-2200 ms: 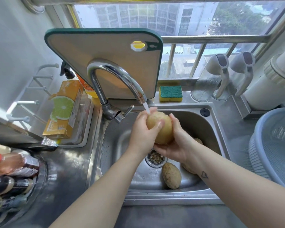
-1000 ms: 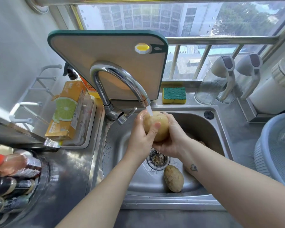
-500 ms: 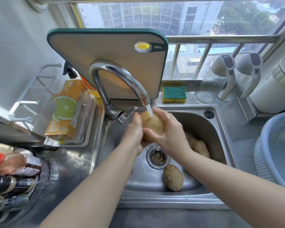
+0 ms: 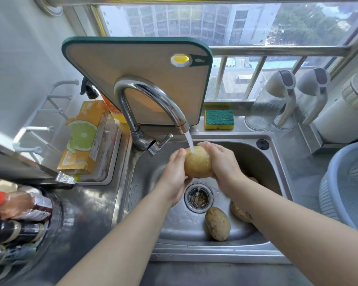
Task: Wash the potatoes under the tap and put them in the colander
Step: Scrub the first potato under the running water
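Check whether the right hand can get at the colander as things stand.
Probably yes: the colander sits right of the sink with nothing between, but the right hand is busy holding the potato under the tap.

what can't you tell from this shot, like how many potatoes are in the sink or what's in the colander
Potatoes in the sink: head view, the right forearm covers part of one potato, the right hand most of another potato; count unsure.
Colander: cut off by the right edge; contents unseen.
Held potato: underside hidden by the left hand and right hand.
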`<action>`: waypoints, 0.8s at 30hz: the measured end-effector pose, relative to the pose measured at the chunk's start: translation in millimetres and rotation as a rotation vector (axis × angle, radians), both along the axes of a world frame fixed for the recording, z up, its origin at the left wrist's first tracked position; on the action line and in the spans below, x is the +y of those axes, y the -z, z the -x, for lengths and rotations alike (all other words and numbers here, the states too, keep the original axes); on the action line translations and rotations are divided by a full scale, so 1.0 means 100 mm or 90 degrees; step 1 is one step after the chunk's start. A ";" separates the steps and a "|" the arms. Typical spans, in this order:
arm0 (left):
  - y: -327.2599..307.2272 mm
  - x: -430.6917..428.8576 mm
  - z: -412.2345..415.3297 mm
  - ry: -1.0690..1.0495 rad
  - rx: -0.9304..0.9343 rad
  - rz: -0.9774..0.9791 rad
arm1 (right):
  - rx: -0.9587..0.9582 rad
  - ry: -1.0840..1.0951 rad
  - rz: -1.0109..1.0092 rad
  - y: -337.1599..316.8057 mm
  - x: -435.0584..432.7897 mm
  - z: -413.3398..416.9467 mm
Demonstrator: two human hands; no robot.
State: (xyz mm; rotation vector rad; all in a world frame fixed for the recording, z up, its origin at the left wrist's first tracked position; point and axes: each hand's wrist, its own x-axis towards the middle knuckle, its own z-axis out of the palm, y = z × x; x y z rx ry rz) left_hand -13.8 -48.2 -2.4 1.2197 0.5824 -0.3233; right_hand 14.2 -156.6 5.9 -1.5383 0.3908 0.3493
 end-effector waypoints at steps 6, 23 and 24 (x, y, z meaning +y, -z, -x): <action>0.08 0.08 0.06 0.111 -0.228 -0.140 | 0.293 0.133 -0.225 0.04 0.01 -0.03; -0.07 0.12 0.00 -0.073 0.082 -0.080 | 0.009 -0.012 -0.098 0.01 0.08 0.05; -0.05 0.15 0.03 -0.061 0.058 -0.119 | 0.066 0.008 -0.141 0.02 0.09 0.03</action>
